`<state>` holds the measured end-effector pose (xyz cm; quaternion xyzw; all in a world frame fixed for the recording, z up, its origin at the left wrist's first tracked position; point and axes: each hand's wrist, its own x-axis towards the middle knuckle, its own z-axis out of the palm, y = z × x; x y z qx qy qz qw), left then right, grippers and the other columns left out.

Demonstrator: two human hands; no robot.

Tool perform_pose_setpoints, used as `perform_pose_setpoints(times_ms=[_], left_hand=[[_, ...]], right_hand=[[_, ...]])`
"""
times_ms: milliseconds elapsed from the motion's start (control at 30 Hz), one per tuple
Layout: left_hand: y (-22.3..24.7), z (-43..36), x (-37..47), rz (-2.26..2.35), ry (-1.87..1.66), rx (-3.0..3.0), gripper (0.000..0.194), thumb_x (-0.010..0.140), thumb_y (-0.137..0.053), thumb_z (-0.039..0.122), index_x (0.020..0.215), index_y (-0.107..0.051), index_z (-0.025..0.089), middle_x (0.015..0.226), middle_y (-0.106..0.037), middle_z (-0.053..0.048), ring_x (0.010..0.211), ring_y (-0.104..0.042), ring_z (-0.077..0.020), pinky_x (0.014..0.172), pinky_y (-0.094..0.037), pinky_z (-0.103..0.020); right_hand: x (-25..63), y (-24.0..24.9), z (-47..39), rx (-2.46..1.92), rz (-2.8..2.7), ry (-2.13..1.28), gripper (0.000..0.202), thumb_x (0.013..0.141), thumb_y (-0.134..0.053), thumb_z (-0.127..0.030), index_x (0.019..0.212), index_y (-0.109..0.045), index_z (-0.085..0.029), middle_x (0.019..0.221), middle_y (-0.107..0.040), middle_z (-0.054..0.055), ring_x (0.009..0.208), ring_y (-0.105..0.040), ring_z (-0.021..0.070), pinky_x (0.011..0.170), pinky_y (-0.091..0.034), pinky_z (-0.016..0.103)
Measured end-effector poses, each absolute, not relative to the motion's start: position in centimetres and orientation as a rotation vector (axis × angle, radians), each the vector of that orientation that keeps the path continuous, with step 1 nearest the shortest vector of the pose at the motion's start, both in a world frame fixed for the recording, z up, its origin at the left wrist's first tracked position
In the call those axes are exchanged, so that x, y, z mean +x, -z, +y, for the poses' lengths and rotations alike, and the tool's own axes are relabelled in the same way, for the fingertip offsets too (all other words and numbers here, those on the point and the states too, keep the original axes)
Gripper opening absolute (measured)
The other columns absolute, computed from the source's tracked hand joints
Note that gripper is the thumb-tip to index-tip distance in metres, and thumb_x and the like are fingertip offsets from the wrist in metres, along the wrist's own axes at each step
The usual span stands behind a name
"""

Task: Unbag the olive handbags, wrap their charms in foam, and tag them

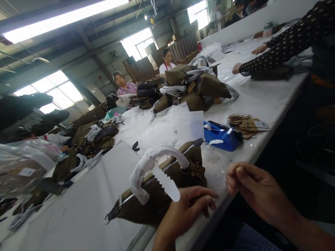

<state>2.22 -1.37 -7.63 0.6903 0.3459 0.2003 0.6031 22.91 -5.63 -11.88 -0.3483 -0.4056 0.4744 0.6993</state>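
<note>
The left hand had its fingers curled loosely, tips near a strip of clear tape; whether they pinched it I cannot tell. The right hand pinched thumb to forefinger, apparently on something too small to make out. Just beyond lay a brown handbag at the table's near edge, handle wrapped in white, probably for protection. Farther right sat a blue tape dispenser and paper tags; piled bags crowded the far middle.
</note>
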Motion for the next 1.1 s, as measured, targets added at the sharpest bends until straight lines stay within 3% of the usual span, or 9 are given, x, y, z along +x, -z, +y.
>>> perform_pose_setpoints(times_ms=[133,200,300,367,467,600,833,967,1100], left_hand=[[8.0,-2.2,1.3,1.051,-0.534,1.675,0.037,0.097,-0.059,0.048,0.097,-0.079,0.016,0.079,-0.073,-0.005,0.049,-0.049,-0.0096,0.046,-0.038,-0.021],[8.0,-2.6,1.1,1.134,-0.562,1.792,0.034,0.099,-0.058,0.043,0.092,-0.079,0.017,0.078,-0.073,-0.003,0.057,-0.056,-0.0123,0.053,-0.042,-0.022],[8.0,-3.3,1.7,1.174,-0.570,1.951,0.029,0.100,-0.057,0.033,0.086,-0.078,0.018,0.077,-0.073,-0.002,0.073,-0.066,-0.0160,0.071,-0.047,-0.023],[8.0,-3.7,2.2,1.156,-0.553,1.992,0.029,0.100,-0.057,0.031,0.083,-0.077,0.018,0.076,-0.074,-0.001,0.073,-0.067,-0.0157,0.071,-0.047,-0.023],[8.1,-3.9,2.8,1.141,-0.579,1.998,0.030,0.100,-0.058,0.032,0.080,-0.077,0.019,0.077,-0.075,-0.001,0.074,-0.068,-0.0163,0.071,-0.048,-0.023],[8.9,-3.4,2.8,1.258,-0.838,1.897,0.022,0.098,-0.060,0.033,0.107,-0.076,0.021,0.093,-0.078,-0.003,0.075,-0.070,-0.0168,0.075,-0.054,-0.026],[11.8,-2.1,3.7,1.440,-1.297,1.831,0.025,0.097,-0.057,0.027,0.120,-0.067,0.021,0.116,-0.073,-0.009,0.106,-0.072,-0.0240,0.090,-0.060,-0.035],[11.9,-1.8,4.2,1.491,-1.316,1.834,0.023,0.098,-0.054,0.023,0.117,-0.067,0.022,0.113,-0.074,-0.008,0.104,-0.073,-0.0238,0.092,-0.059,-0.037],[11.4,-1.4,4.3,1.584,-1.320,1.797,0.021,0.097,-0.059,0.028,0.115,-0.068,0.022,0.104,-0.077,-0.007,0.095,-0.074,-0.0229,0.088,-0.059,-0.036]], right_hand=[[24.4,12.7,-5.5,-0.993,-0.815,-0.922,0.026,0.090,-0.072,-0.047,0.096,-0.075,-0.022,0.082,-0.074,0.006,0.058,-0.064,0.0151,0.050,-0.056,0.025],[24.7,12.9,-6.0,-1.213,-0.936,-0.675,0.038,0.090,-0.071,-0.044,0.122,-0.070,-0.024,0.108,-0.076,0.010,0.060,-0.065,0.0147,0.051,-0.057,0.025],[24.1,13.1,-6.9,-1.268,-1.337,-0.286,0.050,0.095,-0.068,-0.031,0.143,-0.057,-0.030,0.126,-0.073,0.009,0.072,-0.071,0.0154,0.074,-0.063,0.028],[23.3,13.3,-7.2,-1.090,-1.658,-0.224,0.040,0.098,-0.062,-0.024,0.137,-0.063,-0.031,0.121,-0.075,0.006,0.087,-0.075,0.0176,0.089,-0.062,0.029],[22.7,13.7,-6.7,-0.976,-1.853,-0.326,0.027,0.101,-0.057,-0.021,0.120,-0.073,-0.029,0.106,-0.078,0.002,0.094,-0.076,0.0176,0.087,-0.062,0.024],[23.1,14.0,-4.6,-1.159,-1.608,-0.355,0.015,0.098,-0.063,-0.026,0.102,-0.077,-0.028,0.097,-0.078,0.001,0.087,-0.075,0.0179,0.082,-0.061,0.026],[21.1,13.2,0.1,-1.090,-1.567,-0.449,0.013,0.092,-0.070,-0.031,0.095,-0.082,-0.028,0.149,-0.057,0.006,0.130,-0.059,0.0292,0.111,-0.048,0.045],[20.1,13.3,0.4,-1.127,-1.558,-0.518,0.013,0.089,-0.071,-0.029,0.091,-0.084,-0.028,0.143,-0.060,0.007,0.113,-0.064,0.0272,0.104,-0.050,0.045],[20.4,13.5,-0.3,-1.064,-1.462,-0.901,0.015,0.088,-0.071,-0.034,0.090,-0.083,-0.025,0.107,-0.074,0.007,0.099,-0.068,0.0238,0.094,-0.055,0.037]])
